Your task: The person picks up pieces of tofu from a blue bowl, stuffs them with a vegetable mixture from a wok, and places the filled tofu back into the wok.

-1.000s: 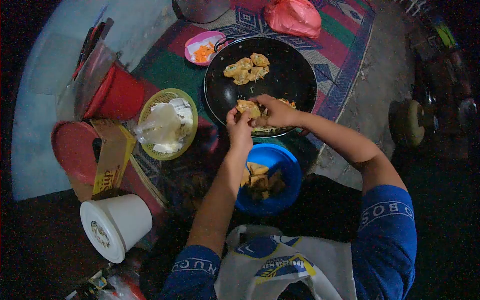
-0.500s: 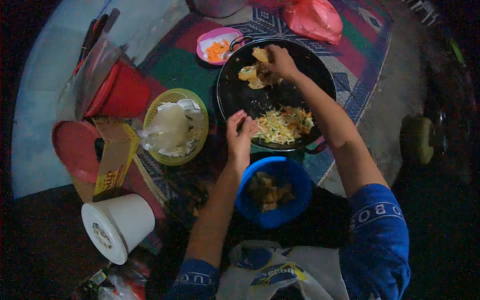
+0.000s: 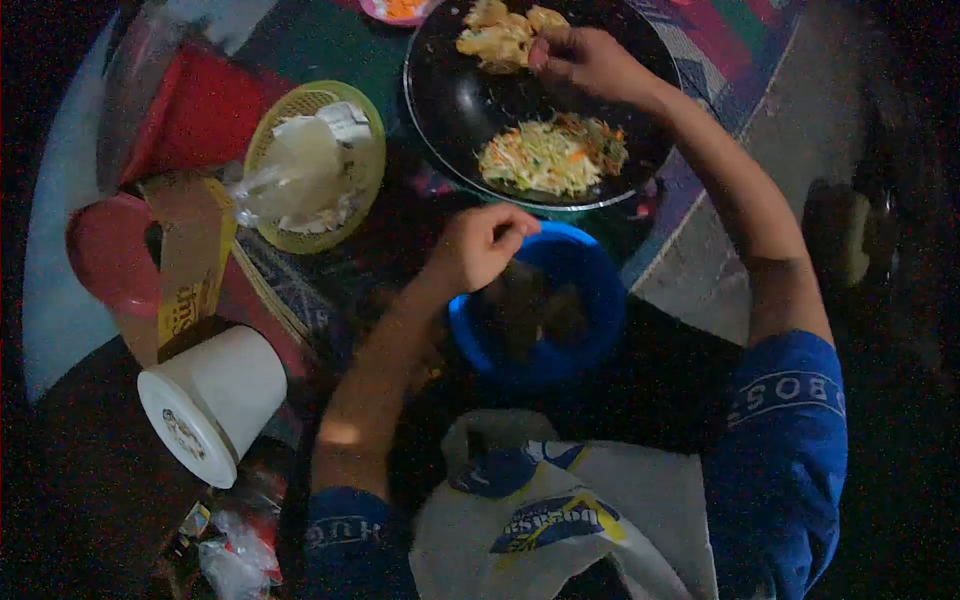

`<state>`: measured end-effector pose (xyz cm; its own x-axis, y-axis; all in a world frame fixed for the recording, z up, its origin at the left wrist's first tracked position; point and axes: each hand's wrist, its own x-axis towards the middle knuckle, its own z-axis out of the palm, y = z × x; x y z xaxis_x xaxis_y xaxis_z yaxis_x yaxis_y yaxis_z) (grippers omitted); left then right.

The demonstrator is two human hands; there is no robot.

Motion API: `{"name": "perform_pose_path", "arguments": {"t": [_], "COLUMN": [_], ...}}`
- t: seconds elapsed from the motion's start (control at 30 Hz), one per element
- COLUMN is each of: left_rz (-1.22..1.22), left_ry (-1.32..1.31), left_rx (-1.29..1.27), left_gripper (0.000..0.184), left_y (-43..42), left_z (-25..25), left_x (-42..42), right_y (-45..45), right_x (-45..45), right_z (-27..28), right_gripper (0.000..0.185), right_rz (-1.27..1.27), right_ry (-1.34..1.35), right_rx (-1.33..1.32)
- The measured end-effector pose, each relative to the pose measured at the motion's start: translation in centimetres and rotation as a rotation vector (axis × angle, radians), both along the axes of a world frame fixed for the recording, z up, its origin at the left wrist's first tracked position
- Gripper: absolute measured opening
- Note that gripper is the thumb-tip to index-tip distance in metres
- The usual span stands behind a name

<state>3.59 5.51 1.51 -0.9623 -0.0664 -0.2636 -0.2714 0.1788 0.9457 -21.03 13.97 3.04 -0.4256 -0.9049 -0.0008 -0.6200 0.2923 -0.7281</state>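
Note:
My right hand (image 3: 595, 66) is at the far side of the black wok (image 3: 468, 100), fingers pinched at the right edge of a pile of golden fried pieces (image 3: 495, 42); whether anything is between them is hidden. Shredded cabbage and carrot (image 3: 555, 155) lie in a heap on the wok's near side. Over the far left rim of the blue bowl (image 3: 612, 295), my left hand (image 3: 482, 248) is closed loosely, fingers curled toward the thumb, nothing visible in it. Dim brownish pieces (image 3: 535, 310) sit inside that bowl.
A yellow-green basket (image 3: 376, 165) with paper and a clear plastic bag (image 3: 300, 165) stands left of the wok. Farther left are a red bucket (image 3: 195, 115), a cardboard box (image 3: 195, 260) and a tipped white tub (image 3: 225, 390). A pink dish (image 3: 385, 12) shows at the top.
The view has tipped downward, so everything sits higher. My left hand has moved from beside the shredded vegetables back to the blue bowl. My right hand has drawn slightly back from the fried pieces.

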Motion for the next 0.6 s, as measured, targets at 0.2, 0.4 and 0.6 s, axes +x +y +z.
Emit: {"name": "perform_pose_path", "arguments": {"t": [0.2,0.4,0.6], "left_rz": [-0.468,-0.541,-0.509], "left_ry": [-0.109,-0.063,0.047], "left_rx": [-0.393,-0.921,-0.653], "left_gripper": [0.027,0.027,0.018], "left_y": [5.1,10.2,8.7], "left_z": [-4.1,-8.0,-5.1], "left_x": [3.1,4.4,4.5], "right_y": [8.4,11.7,11.7], "right_x": [8.0,10.6,10.3], "right_z": [0.5,0.9,1.8], "right_gripper": [0.014,0.015,0.015], "right_rz": [0.335,0.307,0.256], "right_ry": [-0.305,-0.196,-0.252], "right_rx": [0.198,0.381,0.271]}}
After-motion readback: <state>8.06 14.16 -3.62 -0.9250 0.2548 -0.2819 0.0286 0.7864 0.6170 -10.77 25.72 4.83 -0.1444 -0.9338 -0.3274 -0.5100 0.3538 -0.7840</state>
